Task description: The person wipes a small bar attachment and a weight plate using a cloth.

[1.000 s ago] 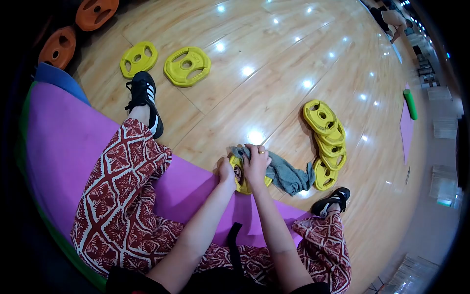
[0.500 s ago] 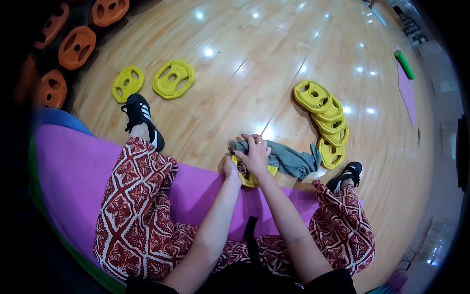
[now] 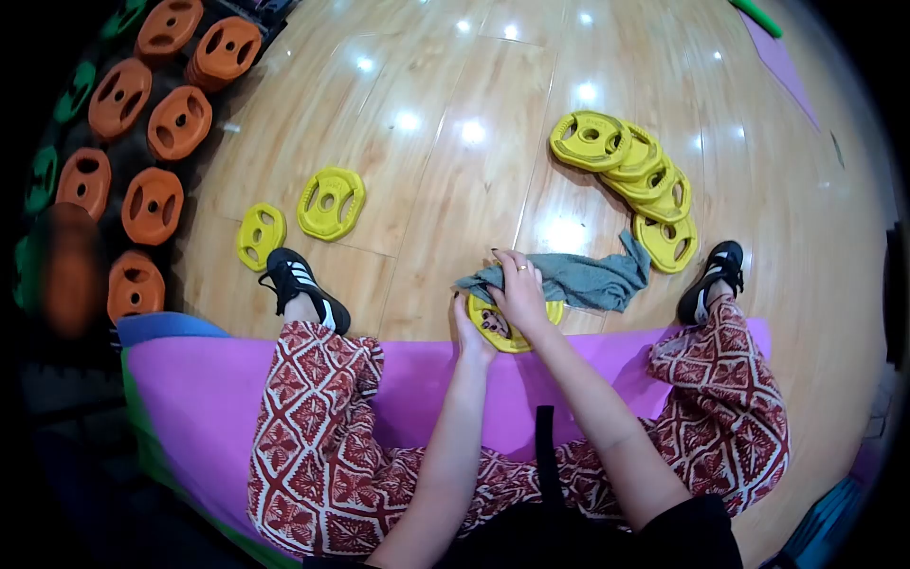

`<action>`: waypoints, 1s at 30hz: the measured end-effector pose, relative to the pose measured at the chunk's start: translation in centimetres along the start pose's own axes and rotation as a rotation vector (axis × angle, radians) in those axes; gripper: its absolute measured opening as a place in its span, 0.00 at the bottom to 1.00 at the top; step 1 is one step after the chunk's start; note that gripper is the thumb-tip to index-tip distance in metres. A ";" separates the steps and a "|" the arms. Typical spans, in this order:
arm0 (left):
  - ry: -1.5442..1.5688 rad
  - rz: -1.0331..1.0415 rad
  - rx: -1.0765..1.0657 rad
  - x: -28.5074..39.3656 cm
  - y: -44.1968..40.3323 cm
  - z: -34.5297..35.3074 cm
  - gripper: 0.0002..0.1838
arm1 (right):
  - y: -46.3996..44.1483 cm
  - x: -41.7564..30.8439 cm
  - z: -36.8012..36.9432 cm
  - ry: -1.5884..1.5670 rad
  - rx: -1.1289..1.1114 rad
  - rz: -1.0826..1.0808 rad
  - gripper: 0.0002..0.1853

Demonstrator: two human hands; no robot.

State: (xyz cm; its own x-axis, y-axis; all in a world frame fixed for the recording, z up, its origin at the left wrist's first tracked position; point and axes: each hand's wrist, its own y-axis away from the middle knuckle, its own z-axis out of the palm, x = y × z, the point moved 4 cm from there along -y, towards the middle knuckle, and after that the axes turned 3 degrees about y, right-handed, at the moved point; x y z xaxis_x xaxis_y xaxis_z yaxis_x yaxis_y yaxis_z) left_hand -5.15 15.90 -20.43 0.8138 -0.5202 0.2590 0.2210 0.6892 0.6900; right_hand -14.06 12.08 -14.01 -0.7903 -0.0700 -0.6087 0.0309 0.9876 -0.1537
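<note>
Between my knees a yellow weight plate is tilted at the edge of the pink mat. My left hand grips its left side, and the fingertips show through the plate's handle opening. A damp-looking grey-green cloth lies over the plate's far rim and trails off to the right. On top, my right hand presses the cloth against the plate, fingers bent over the rim. The cloth hides the plate's upper part.
Several yellow plates lie overlapped on the wooden floor at right. Two more, a larger plate and a smaller plate, lie by my left shoe. Orange plates fill a rack at far left. The pink mat is under me.
The camera view has swung left, showing more of the orange plates. My right hand still holds the cloth on the plate, and my left hand keeps its grip at the plate's side.
</note>
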 end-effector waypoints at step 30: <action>-0.453 0.240 -0.025 0.3 0.4 -3.1 0.11 | -0.9 4.9 -0.2 -1.187 -0.092 0.337 0.13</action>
State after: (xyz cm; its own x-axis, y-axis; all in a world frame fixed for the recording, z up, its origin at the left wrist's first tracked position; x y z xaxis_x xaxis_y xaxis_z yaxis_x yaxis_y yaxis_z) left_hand -3.10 17.56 -22.20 0.5297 -0.5079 0.6793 0.0738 0.8254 0.5597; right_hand -18.09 10.92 -16.77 0.2945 0.1533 -0.9433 0.0439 0.9838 0.1736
